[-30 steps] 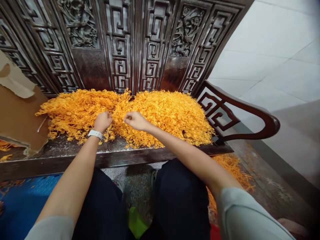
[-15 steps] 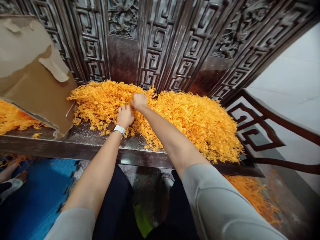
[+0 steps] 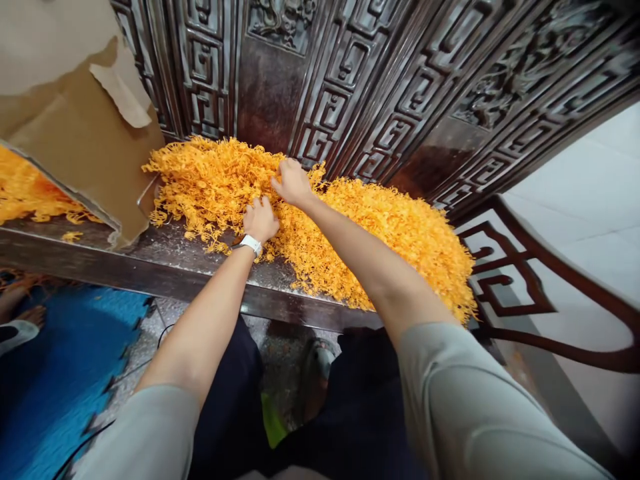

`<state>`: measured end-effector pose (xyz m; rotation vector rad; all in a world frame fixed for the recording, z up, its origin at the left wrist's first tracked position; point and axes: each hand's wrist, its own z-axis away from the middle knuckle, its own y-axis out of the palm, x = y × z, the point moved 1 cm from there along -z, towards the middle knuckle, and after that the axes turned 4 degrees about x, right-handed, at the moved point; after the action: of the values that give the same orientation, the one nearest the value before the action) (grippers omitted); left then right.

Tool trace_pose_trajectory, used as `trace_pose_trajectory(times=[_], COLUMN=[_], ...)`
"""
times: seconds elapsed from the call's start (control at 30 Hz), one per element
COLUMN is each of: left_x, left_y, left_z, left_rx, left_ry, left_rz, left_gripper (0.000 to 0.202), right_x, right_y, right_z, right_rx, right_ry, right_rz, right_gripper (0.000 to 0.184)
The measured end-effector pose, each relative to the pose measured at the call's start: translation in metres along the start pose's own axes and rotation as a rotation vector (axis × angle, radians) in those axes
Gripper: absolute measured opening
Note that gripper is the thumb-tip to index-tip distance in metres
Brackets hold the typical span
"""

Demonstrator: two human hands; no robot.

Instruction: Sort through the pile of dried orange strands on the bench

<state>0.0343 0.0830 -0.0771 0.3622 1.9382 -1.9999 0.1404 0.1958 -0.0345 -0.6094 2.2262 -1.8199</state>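
Note:
A long heap of bright orange, curly plastic-looking pieces (image 3: 380, 233) lies on a dark wooden bench (image 3: 193, 257). At the heap's left part, my left hand (image 3: 261, 220), with a white band at the wrist, has its fingers bent into the pieces. Just beyond it, to the right, my right hand (image 3: 294, 183) is curled over the top of the heap, with its fingers closed among the pieces. Both sets of fingertips are partly hidden, and single pieces in them cannot be made out.
A torn cardboard box (image 3: 85, 133) stands tilted at the left, with more orange pieces (image 3: 30, 187) in it. Carved dark panels (image 3: 270, 100) rise behind the bench, and a curved armrest (image 3: 560, 287) closes its right end. Another person's foot (image 3: 33, 317) rests on a blue mat (image 3: 75, 360).
My view has shifted and turned slightly. My right hand has risen a little toward the back of the heap; my left hand stays at the near side, fingers still bent.

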Motion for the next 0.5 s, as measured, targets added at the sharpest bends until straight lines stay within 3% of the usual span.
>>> trace_pose_trajectory(times=[0.1,0.17,0.27,0.37,0.5], left_x=[-0.002,-0.002,0.000,0.005,0.014], left_y=[-0.001,-0.003,-0.004,-0.002,0.008], left_z=[0.003,0.006,0.009,0.007,0.002], left_rx=[0.036,0.025,-0.093,-0.179,-0.109], left_ry=[0.012,0.026,0.033,0.051,-0.008], left_rz=[-0.002,-0.007,-0.040,-0.089,-0.119], left_gripper=[0.060,0.058,0.051,0.049,0.053], right_x=[0.017,0.022,0.021,0.010,-0.025], right_y=[0.013,0.023,0.029,0.023,0.002], right_z=[0.002,-0.002,-0.009,-0.017,-0.039], right_rx=[-0.017,0.026,0.064,0.005,-0.143], right_ry=[0.044,0.115,0.171,0.160,0.163], right_rz=[0.001,-0.047,-0.122,-0.163,-0.152], right_gripper=[0.046,0.038,0.024,0.028,0.040])
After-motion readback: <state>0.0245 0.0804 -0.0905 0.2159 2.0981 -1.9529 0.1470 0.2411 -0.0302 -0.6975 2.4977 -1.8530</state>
